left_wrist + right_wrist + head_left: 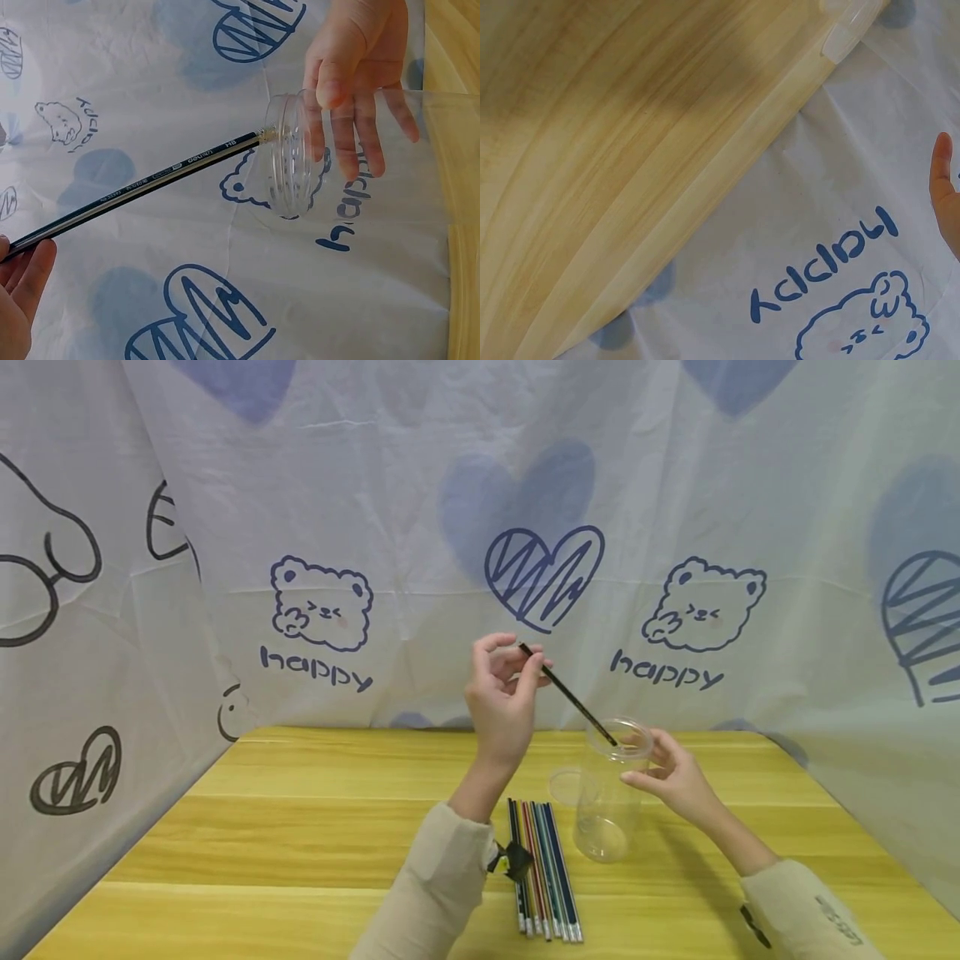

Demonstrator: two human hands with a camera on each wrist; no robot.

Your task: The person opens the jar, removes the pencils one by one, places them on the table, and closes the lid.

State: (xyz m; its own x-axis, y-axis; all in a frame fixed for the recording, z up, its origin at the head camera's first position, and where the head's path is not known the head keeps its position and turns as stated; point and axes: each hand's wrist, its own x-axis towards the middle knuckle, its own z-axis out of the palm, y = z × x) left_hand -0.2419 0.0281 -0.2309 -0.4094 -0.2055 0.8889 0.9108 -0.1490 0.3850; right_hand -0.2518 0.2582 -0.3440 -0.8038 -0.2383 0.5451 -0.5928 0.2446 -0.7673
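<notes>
My left hand is raised above the table and pinches a dark striped pencil near its upper end. The pencil slants down to the right, its lower end at the mouth of a clear plastic jar. In the left wrist view, "HB" shows on the pencil close to the jar's ringed rim. My right hand holds the jar near its top, thumb in front and fingers spread along the far side. The jar looks upright, with no pencils visible inside.
A row of several pencils lies side by side below my left wrist, their eraser ends nearest me. Behind the jar a clear round lid lies on the yellow wood-grain table. A printed curtain hangs behind the table.
</notes>
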